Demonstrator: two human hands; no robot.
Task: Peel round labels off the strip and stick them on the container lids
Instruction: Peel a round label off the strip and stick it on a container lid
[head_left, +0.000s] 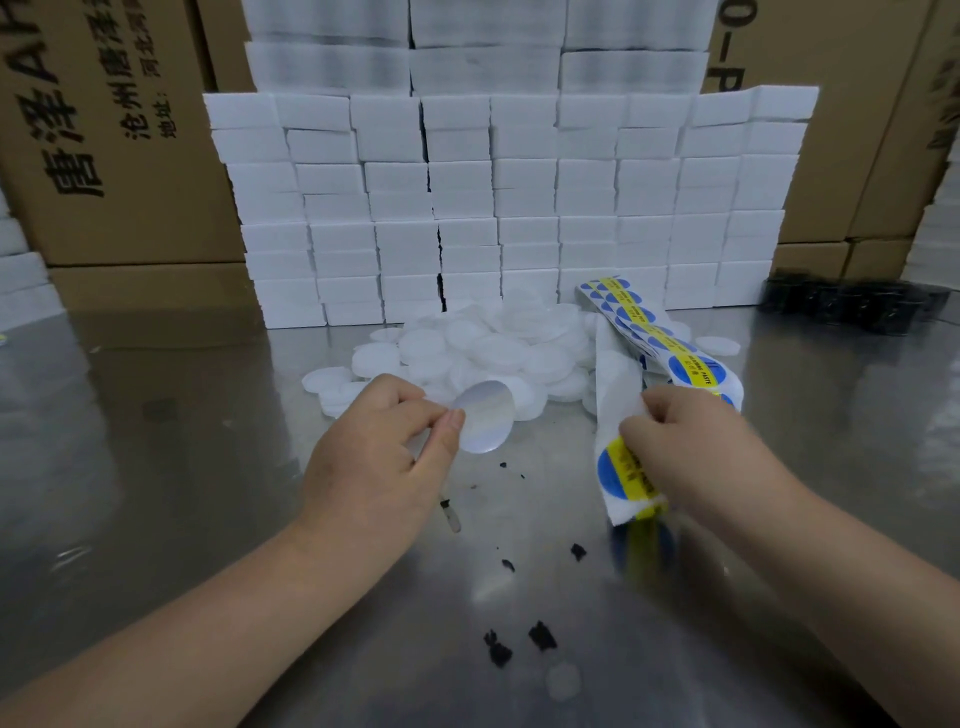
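My left hand (387, 441) pinches a round label (485, 415) at its left edge; the label's pale, shiny back faces me above the table. My right hand (685, 447) grips the white backing strip (615, 384), which carries blue and yellow round labels (621, 473) and runs back over the table to a folded length (631, 314). A heap of white round container lids (498, 353) lies just beyond both hands.
The steel table (208, 467) has black crumbs (540, 634) near its front. A wall of white foam blocks (493, 208) stands behind the lids, with cardboard boxes (119, 130) at both sides. Dark objects (841, 301) sit far right.
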